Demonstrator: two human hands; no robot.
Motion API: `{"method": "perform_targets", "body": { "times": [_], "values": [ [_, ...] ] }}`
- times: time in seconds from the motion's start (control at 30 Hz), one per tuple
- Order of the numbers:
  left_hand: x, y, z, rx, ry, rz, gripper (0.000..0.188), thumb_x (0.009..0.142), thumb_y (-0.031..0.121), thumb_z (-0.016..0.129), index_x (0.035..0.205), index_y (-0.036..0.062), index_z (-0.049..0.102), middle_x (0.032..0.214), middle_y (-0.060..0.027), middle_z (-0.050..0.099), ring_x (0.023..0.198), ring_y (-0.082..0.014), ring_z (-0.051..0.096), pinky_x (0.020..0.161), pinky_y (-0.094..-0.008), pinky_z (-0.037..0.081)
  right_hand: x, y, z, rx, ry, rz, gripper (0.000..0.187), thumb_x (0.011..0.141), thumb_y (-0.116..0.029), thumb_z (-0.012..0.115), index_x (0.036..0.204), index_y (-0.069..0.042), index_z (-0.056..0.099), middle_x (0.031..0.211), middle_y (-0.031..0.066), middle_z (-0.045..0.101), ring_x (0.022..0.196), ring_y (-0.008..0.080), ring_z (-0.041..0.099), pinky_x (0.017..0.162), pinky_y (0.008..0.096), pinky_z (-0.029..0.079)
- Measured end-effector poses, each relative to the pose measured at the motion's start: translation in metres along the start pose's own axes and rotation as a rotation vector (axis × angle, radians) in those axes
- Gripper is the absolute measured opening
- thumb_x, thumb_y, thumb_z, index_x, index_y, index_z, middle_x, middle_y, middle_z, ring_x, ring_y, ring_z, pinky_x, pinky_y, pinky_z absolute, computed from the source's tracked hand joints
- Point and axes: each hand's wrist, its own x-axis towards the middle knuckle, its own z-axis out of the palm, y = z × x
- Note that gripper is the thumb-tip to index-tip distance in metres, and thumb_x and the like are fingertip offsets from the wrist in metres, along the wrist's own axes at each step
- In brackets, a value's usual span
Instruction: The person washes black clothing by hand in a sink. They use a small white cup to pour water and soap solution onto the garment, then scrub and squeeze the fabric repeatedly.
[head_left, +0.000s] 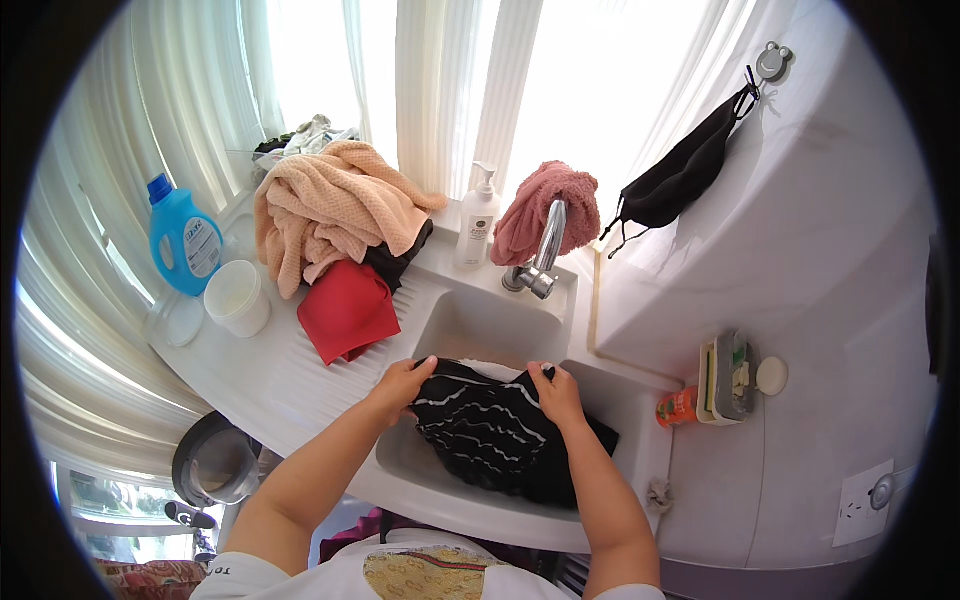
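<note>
A black garment with wavy white stripes (485,430) hangs spread between my hands, its lower part resting in the white sink (400,465). My left hand (404,385) is closed on its upper left edge. My right hand (557,393) pinches the upper edge farther right. A strip of white cloth (480,368) shows behind the top edge between the hands. Beyond the garment stands the chrome faucet (548,245), with a dusty pink towel (540,205) bunched behind it. The garment hides much of the basin's floor.
On the ribbed counter (290,385) at left lie red cloth (347,310) and a peach towel (330,210). Near them stand a white tub (238,300) and blue detergent bottle (187,240). A pump bottle (478,222) stands behind the sink; a caddy (725,380) is at right.
</note>
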Motion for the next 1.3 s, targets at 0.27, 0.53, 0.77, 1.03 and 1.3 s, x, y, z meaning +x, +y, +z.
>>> {"method": "perform_targets", "body": {
  "times": [0.27, 0.53, 0.77, 1.03, 1.3],
  "values": [
    [0.053, -0.063, 0.028, 0.416, 0.213, 0.176, 0.047, 0.088, 0.026, 0.068, 0.123, 0.0023, 0.048, 0.116, -0.0188, 0.060, 0.102, -0.0271, 0.062, 0.077, -0.0354, 0.054, 0.021, 0.026, 0.020, -0.190, -0.067, -0.096, 0.059, 0.080, -0.031, 0.075, 0.128, -0.003, 0.055, 0.128, 0.0206, 0.059, 0.113, 0.0319, 0.059, 0.096, 0.0402, 0.046],
    [0.007, -0.032, -0.023, 0.198, -0.014, 0.509, 0.027, 0.087, 0.018, 0.070, 0.106, 0.0007, 0.063, 0.097, -0.0114, 0.070, 0.085, -0.0162, 0.068, 0.076, -0.0294, 0.053, 0.004, -0.026, 0.057, 0.013, -0.192, -0.150, 0.023, 0.084, -0.016, 0.071, 0.101, 0.000, 0.069, 0.088, 0.0101, 0.071, 0.078, 0.0170, 0.067, 0.075, 0.0310, 0.053],
    [-0.039, -0.019, -0.158, -0.383, 0.363, 0.362, 0.030, 0.094, 0.026, 0.063, 0.110, 0.0033, 0.052, 0.089, -0.0073, 0.064, 0.074, -0.0154, 0.063, 0.067, -0.0300, 0.051, -0.012, -0.189, 0.156, 0.189, -0.309, -0.474, 0.016, 0.085, -0.012, 0.070, 0.095, 0.000, 0.070, 0.085, 0.0082, 0.071, 0.072, 0.0134, 0.066, 0.068, 0.0273, 0.052],
    [-0.035, -0.010, -0.313, -0.628, 0.734, 0.110, 0.062, 0.086, 0.042, 0.069, 0.124, 0.0036, 0.040, 0.092, -0.0083, 0.057, 0.072, -0.0194, 0.059, 0.062, -0.0343, 0.051, 0.005, -0.303, 0.315, 0.018, -0.163, -1.032, 0.023, 0.084, -0.009, 0.065, 0.106, -0.003, 0.066, 0.107, 0.0124, 0.067, 0.105, 0.0303, 0.060, 0.089, 0.0407, 0.047],
    [-0.058, -0.032, -0.326, -0.180, 0.661, 0.515, 0.043, 0.076, 0.014, 0.075, 0.108, -0.0005, 0.050, 0.070, -0.0052, 0.060, 0.057, -0.0104, 0.057, 0.052, -0.0252, 0.047, -0.038, -0.291, 0.299, -0.277, -0.279, -1.075, 0.025, 0.086, -0.013, 0.064, 0.110, -0.008, 0.066, 0.116, 0.0067, 0.066, 0.111, 0.0239, 0.058, 0.100, 0.0513, 0.038]
  ]
}}
